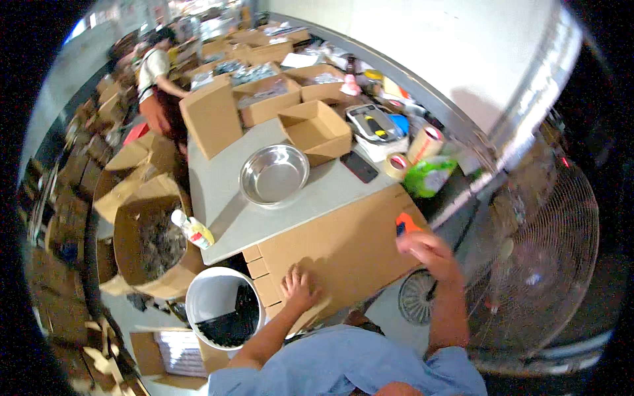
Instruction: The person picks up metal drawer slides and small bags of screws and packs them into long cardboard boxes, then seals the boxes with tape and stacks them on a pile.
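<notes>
In front of me a flattened cardboard box [343, 244] lies across the near side of the grey table, its slotted flaps toward the left. My left hand [300, 289] rests on the cardboard near those flaps, fingers spread and holding nothing. Above the right end of the cardboard, my right hand [426, 247] is closed around an orange tool with a dark blue part [408, 224]. It resembles a hand-held tape dispenser, but blur hides its exact kind.
A steel bowl [274, 175], an open carton [316, 132], a phone [358, 167] and tape rolls [397, 165] sit on the table [228, 224]. A white bucket [214, 303] stands at left, a large fan [538, 257] at right. Another person [156, 76] works at far left.
</notes>
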Demonstrator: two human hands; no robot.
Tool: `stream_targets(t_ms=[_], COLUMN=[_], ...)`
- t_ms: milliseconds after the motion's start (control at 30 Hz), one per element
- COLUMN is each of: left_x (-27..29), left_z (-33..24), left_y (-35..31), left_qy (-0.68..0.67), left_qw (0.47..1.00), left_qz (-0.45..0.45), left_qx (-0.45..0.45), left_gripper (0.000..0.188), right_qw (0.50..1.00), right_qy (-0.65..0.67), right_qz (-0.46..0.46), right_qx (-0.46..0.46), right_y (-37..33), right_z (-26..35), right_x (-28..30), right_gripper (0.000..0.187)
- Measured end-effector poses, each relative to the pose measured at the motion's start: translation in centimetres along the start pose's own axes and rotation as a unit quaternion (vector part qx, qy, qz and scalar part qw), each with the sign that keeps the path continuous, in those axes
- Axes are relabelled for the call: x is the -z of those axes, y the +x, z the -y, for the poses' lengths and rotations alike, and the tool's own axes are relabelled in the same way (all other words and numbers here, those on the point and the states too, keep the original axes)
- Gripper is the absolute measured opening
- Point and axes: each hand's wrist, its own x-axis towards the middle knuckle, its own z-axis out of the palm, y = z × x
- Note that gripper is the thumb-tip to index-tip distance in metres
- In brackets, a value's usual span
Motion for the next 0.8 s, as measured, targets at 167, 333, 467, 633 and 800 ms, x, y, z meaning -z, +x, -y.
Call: stream_targets(t_ms=[167, 333, 467, 633, 800], left_x=[-0.1, -0.2, -1.5, -1.4, -5.5], left_z=[-1.4, -3.5, -3.0, -3.3, 2.2], left_y=[2.9, 2.9, 2.9, 4.0, 2.2], left_qy=[0.05, 0.09, 0.091, 0.063, 0.035], left_qw=[0.984, 0.97, 0.974, 0.975, 0.911], left_qz=[0.046, 0.043, 0.009, 0.016, -0.2], left_qx=[0.164, 0.221, 0.207, 0.213, 0.36], left_gripper=[0.076, 0.079, 0.082, 0.081, 0.078], right_qw=[0.861, 0.928, 0.905, 0.892, 0.914], right_qy=[-0.434, -0.349, -0.392, -0.373, -0.398], right_qz=[0.023, 0.043, 0.136, 0.171, -0.025], right_qx=[-0.266, -0.121, 0.096, 0.19, 0.067], right_y=[-0.7, 5.0, 14.9, 20.3, 17.2], right_z=[-26.7, -28.3, -28.5, -31.7, -32.0], right_x=[4.9, 3.0, -1.6, -4.5, 3.6], right_gripper=[0.027, 0.02, 0.017, 0.034, 0.046])
